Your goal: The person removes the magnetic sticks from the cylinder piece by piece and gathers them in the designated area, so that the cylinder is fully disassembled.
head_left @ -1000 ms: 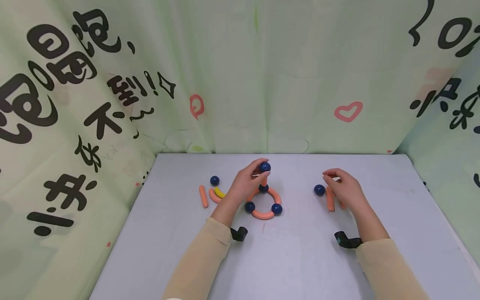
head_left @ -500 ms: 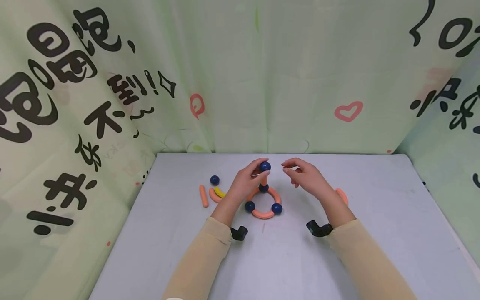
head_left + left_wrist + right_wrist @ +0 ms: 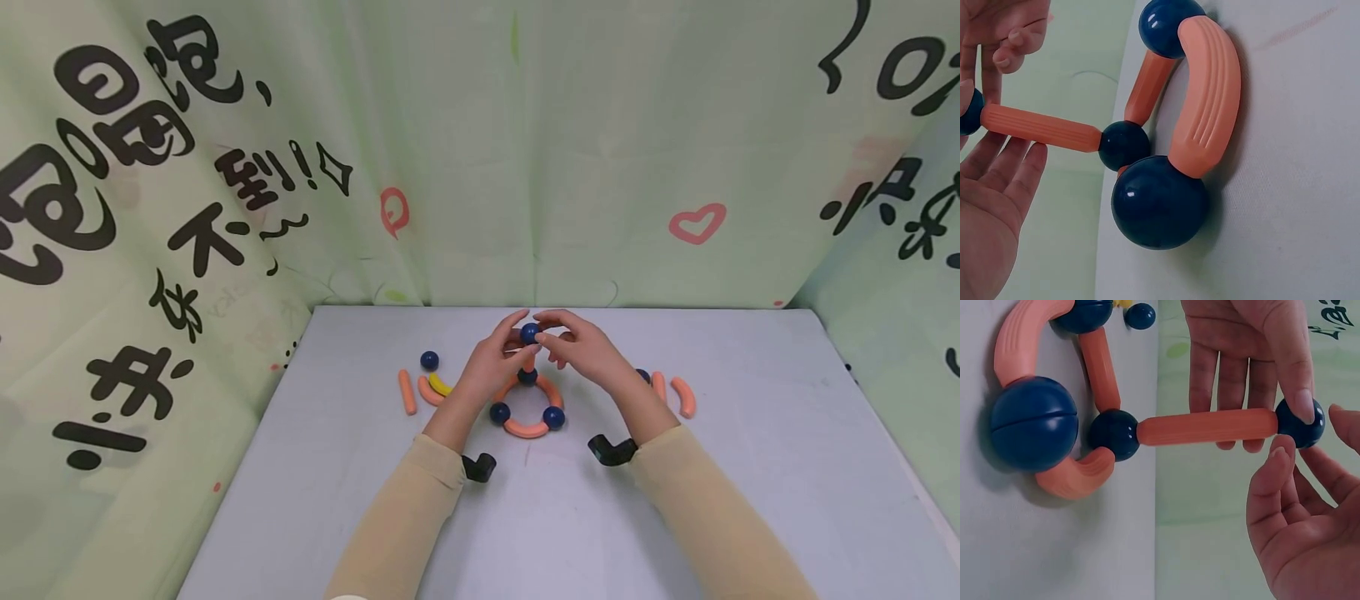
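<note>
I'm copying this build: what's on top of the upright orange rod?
A blue ball sits on the upright orange rod. The left hand and right hand cover parts of the ball's surface, so those cannot be seen; no further piece shows above it.

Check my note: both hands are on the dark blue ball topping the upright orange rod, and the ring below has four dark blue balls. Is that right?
The count is off: the ring has three dark blue balls, not four, as the head view shows. The rest of your note stands.
</note>
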### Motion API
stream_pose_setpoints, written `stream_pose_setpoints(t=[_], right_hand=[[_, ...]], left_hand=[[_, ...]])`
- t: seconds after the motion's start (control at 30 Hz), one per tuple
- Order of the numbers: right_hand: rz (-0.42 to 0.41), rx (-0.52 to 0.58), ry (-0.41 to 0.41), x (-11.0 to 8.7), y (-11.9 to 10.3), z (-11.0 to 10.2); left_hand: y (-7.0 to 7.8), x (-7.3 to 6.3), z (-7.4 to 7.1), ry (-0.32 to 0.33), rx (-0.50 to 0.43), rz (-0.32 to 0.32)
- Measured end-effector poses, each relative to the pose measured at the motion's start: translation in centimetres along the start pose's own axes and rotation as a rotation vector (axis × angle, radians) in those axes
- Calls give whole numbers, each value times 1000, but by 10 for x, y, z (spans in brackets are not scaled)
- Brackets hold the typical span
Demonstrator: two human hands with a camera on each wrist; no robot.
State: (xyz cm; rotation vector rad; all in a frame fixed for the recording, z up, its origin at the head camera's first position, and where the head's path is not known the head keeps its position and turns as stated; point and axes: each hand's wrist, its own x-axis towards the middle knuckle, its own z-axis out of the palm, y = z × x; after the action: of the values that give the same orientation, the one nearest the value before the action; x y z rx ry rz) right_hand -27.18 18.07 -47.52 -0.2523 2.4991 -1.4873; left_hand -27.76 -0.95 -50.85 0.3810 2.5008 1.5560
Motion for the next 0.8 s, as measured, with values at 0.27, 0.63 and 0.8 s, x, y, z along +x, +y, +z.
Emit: stream_pose_setpoints(t=[0.27, 0.63, 0.8], right_hand=[[-17, -25, -15, 1, -3, 4], [-17, -23, -18, 1, 0, 3], [-23, -7, -21, 1, -2, 4]], left_hand=[[-10, 0, 3, -25, 48, -80], [-37, 2, 11, -103, 295, -74], [-47, 3, 13, -92, 307, -75]])
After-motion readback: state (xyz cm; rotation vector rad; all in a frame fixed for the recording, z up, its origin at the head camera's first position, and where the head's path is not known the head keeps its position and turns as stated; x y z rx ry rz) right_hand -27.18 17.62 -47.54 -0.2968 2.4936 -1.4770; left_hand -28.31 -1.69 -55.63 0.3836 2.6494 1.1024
